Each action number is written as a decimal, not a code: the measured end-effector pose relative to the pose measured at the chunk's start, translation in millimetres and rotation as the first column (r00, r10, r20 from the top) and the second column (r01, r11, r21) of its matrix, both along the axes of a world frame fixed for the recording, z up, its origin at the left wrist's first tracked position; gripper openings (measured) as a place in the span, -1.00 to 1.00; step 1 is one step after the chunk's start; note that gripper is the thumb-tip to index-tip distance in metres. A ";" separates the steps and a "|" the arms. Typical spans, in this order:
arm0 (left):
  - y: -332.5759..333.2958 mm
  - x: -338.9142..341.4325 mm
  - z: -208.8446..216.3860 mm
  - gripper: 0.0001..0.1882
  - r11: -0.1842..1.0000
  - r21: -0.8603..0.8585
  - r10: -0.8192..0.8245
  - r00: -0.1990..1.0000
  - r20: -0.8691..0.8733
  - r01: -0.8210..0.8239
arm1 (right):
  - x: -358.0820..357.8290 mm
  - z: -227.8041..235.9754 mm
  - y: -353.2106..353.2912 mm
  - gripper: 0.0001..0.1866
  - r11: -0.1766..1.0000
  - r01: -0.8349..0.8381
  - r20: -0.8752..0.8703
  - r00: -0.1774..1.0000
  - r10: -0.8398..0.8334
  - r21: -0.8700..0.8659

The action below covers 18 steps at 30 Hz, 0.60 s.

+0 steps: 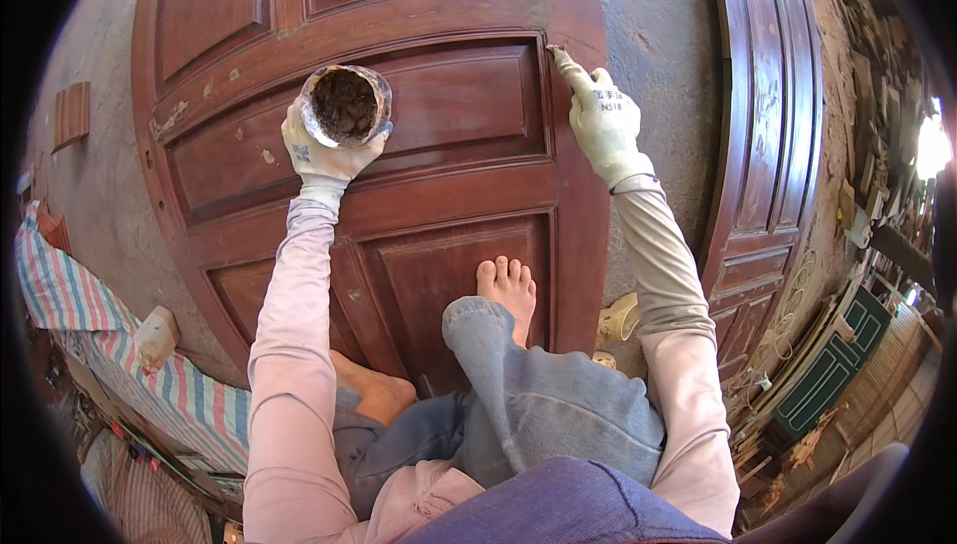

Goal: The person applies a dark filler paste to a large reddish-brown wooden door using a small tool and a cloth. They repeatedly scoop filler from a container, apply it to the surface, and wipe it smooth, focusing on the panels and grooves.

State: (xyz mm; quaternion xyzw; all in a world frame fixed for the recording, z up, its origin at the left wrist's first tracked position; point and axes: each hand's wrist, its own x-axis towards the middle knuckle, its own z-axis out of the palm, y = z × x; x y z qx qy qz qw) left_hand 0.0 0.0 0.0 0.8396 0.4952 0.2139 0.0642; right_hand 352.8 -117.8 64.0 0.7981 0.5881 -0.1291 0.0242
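Observation:
A dark red-brown panelled wooden door [454, 182] lies flat beneath me. My left hand [324, 150], in a pale work glove, is closed around a round, crusted container [383, 95] with rough dark brown paste [344, 105] inside, held above the door's middle. My right hand [603, 115], gloved too, reaches over the door's right side. Its index finger is stretched out, the tip brown and smeared, at the upper right corner of a recessed panel. The thumb stands apart; the other fingers are partly hidden. Pale filler-like smudges mark the door's left stile.
A second dark panelled door [763, 145] lies to the right. My bare foot [508, 295] rests on the near panel. A yellowish clog [618, 319], a striped sheet [189, 389], a dirty plastic jug [157, 338], a wood offcut [71, 116] and piled timber [892, 125] lie around.

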 end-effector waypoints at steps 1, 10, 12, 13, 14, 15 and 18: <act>2.1 0.5 -0.3 -0.16 1.000 0.005 0.015 1.000 0.021 -0.015 | -2.5 3.6 -0.5 -0.37 1.000 -0.016 0.010 1.000 0.017 -0.004; 7.0 2.2 0.3 -0.01 0.978 -0.205 0.096 0.961 0.258 -0.043 | 16.8 5.4 9.5 -0.54 0.989 0.022 -0.021 1.000 -0.019 0.143; 19.4 -8.7 4.3 -0.03 0.957 -0.288 0.051 0.956 0.290 0.037 | 12.0 8.1 4.3 -0.54 0.999 0.013 0.017 1.000 -0.013 0.033; 19.2 -4.5 29.9 -0.07 0.876 -0.476 0.108 0.933 0.343 0.074 | 17.1 10.6 -0.2 -0.54 0.999 -0.023 -0.018 1.000 0.024 0.025; 17.3 -9.7 41.7 -0.08 0.798 -0.593 0.128 0.930 0.344 0.109 | 23.9 13.7 -7.1 -0.54 0.998 -0.058 -0.052 0.997 0.059 0.018; 18.7 -16.8 51.9 -0.09 0.713 -0.686 0.147 0.926 0.346 0.143 | 29.9 19.4 -10.0 -0.54 0.995 -0.095 -0.083 0.992 0.097 0.027; -7.2 -66.6 51.8 -0.09 0.602 -0.782 0.151 0.940 0.307 0.159 | 41.2 30.3 -29.2 -0.56 0.999 -0.020 -0.216 0.976 0.029 0.043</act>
